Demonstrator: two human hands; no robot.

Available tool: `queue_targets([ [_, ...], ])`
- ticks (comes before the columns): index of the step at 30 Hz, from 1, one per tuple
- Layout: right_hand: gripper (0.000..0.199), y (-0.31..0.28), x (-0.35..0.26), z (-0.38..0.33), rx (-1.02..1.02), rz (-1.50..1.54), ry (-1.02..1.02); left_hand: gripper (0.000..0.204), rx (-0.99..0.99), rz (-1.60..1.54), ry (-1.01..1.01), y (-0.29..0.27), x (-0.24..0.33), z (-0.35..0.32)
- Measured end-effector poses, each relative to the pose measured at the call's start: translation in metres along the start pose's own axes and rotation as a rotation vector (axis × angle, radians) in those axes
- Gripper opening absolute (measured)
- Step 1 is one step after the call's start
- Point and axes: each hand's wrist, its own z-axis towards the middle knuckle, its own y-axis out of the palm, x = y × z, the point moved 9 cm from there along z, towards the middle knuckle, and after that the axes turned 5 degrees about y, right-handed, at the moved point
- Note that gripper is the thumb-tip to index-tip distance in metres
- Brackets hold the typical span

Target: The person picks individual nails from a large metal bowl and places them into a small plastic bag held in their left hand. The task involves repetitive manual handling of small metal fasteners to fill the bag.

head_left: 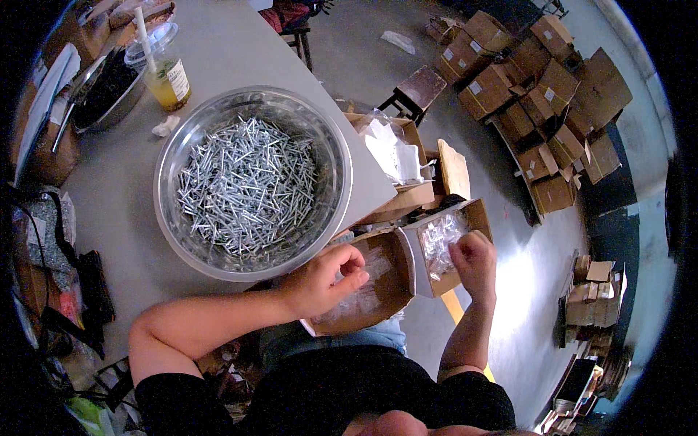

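Observation:
A wide steel bowl (169, 211) stands on the grey table, holding a heap of silvery screws or nails (247, 185). My left hand (323, 280) is beside its near right rim, over an open cardboard box (396, 291) with small clear plastic bags in it. The fingers of that hand are loosely curled; whatever they hold is hidden. My right hand (474, 265) is closed at the edge of a second cardboard box (434, 283), which contains crumpled clear bags (442, 240). Nothing can be made out between its fingers.
A plastic drink cup (171, 80) with a straw and a dark-filled pan (109, 98) sit behind the bowl. Another box (407, 196) with white paper adjoins the table. A stool (418, 91) and stacked cartons (538, 109) are farther off.

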Motion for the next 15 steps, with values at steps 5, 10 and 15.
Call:
queue_targets([
  [5, 0.014, 0.066, -0.016, -0.017, -0.303, -0.081, -0.043, 0.021, -0.012, 0.044, -0.002, 0.001, -0.003, -0.001],
  [10, 0.035, 0.162, -0.044, -0.058, -0.474, -0.212, -0.344, 0.021, -0.019, 0.022, -0.025, 0.002, -0.006, -0.001],
  [15, 0.024, 0.18, -0.033, -0.062, -0.459, -0.214, -0.347, 0.019, -0.076, 0.048, -0.053, 0.005, -0.009, 0.0],
])
